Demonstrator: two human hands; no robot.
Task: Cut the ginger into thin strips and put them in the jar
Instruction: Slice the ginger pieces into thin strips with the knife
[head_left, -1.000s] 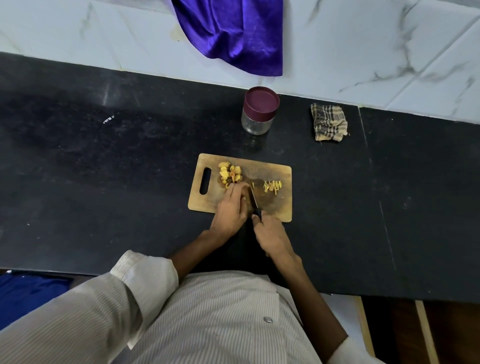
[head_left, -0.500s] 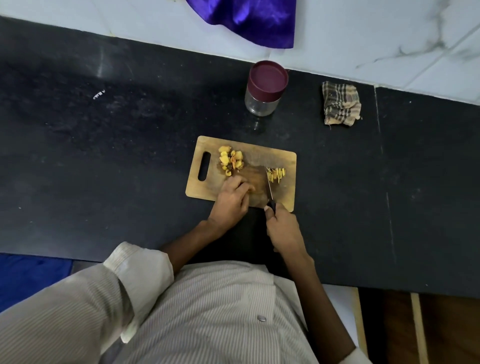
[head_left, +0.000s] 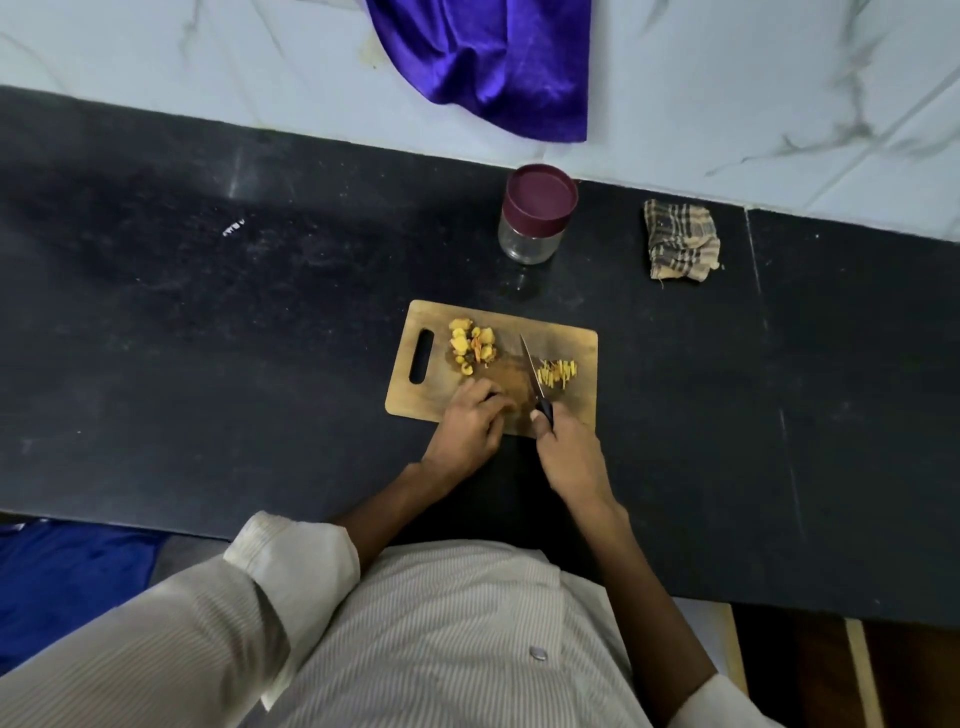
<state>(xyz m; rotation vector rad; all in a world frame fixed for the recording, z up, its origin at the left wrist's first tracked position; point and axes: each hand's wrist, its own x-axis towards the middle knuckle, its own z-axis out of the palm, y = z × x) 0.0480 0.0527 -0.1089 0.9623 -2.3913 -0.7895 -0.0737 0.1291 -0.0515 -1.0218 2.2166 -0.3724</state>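
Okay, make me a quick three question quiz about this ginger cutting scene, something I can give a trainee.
1. True or false: the jar has its lid on.
2. Which hand holds the knife? A) left B) right C) neither
3. Fill in: the cut strips lie on the ____ side of the blade, as the person sees it.

Key:
1. True; the maroon lid covers it.
2. B; the right hand grips the handle, while the left hand rests on the cutting board.
3. Right; the uncut ginger pieces sit to the left.
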